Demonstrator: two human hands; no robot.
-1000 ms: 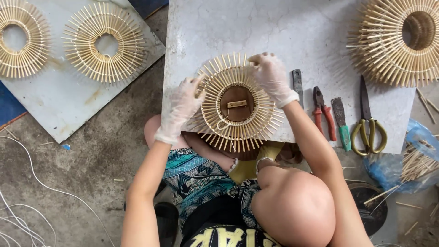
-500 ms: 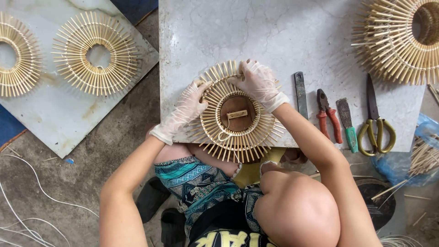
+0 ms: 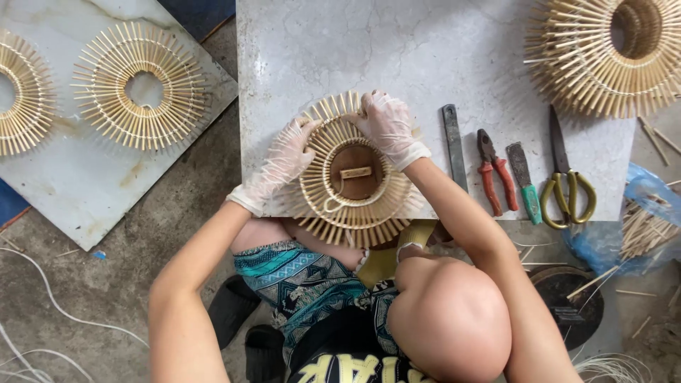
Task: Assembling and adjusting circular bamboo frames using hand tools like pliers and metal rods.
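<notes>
A pale stone worktop [image 3: 425,50] carries a round bamboo-stick frame [image 3: 355,174] at its near edge. The gloved left hand [image 3: 284,159] clasps its left rim in a closed grip, the gloved right hand [image 3: 389,128] its top. Red-handled pliers [image 3: 493,170] and yellow-handled scissors [image 3: 566,177] lie to the right.

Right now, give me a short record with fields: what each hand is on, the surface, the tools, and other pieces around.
left hand: gloved, on the left rim of the bamboo ring
right hand: gloved, on the ring's top rim
surface: stone slab
tools right of ring: file, red pliers, green-handled knife, yellow shears
other pieces: two flat rings on a board at left; larger ring at top right
</notes>
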